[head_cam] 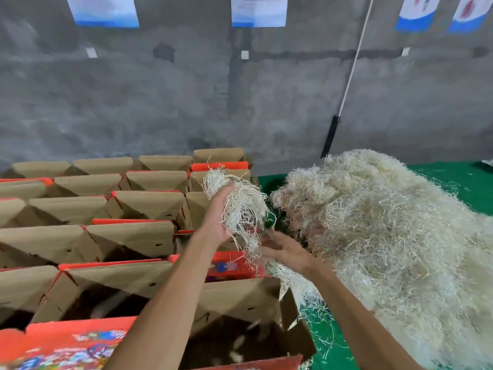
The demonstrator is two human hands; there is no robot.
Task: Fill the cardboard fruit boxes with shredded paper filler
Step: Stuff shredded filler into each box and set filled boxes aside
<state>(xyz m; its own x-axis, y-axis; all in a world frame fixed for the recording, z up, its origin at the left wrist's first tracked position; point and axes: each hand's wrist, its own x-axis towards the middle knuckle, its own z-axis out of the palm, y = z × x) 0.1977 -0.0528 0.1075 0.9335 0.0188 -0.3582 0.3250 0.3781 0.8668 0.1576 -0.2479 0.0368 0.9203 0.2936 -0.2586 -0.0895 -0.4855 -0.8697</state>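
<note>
Rows of open cardboard fruit boxes [138, 204] with brown flaps and red printed sides fill the left half. A big heap of pale shredded paper filler [378, 236] lies on the right. My left hand [218, 212] is raised above the boxes and grips a loose clump of shredded paper [237, 206] that trails downward. My right hand [282, 249] is just below it, palm up with fingers spread, touching the hanging strands at the heap's edge. The nearest box [240, 332] shows a dark inside with a few pale scraps.
A green mat [328, 340] covers the floor under the heap, strewn with loose strands. A grey concrete wall [160, 102] stands behind, with paper sheets [258, 10] stuck to it and a white pole [352, 65] leaning on it.
</note>
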